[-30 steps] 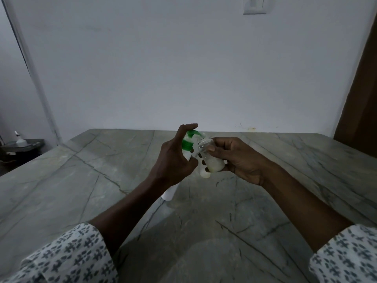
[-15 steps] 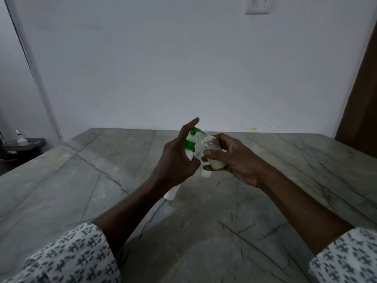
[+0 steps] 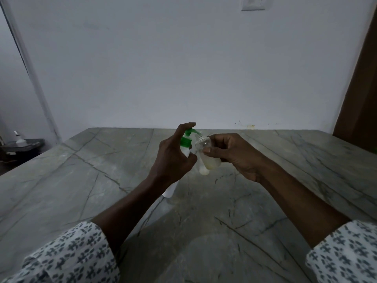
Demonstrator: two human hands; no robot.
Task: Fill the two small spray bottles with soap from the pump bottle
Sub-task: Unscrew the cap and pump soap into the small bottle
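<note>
Left hand: on my feed the left hand is wrapped round the white plastic pump bottle with a green pump head, with the index finger arched over the top of the pump.
Right hand: the right hand pinches the small clear plastic spray bottle between thumb and curled fingers, its threaded neck tipped toward 10 o'clock.
Task things: the spray bottle sits at 3 o'clock of the pump head, with its neck right at the green spout. I cannot tell whether they touch. Pale yellowish soap fills its lower part. The pump bottle leans, and its white base shows below the left wrist, close to the table.
Unclear: I see a pale rounded shape at 6 o'clock of the spray bottle and cannot make out what it is.
Surface: a grey-green polished stone table with dark veins fills the lower half of my view.
Room: a plain white wall stands behind the table, with a pale switch plate at 1 o'clock. A brown panel is at 3 o'clock. At 9 o'clock a dark shelf carries a little white bottle.
Sleeves: white patterned sleeves sit at 7 and 5 o'clock.
</note>
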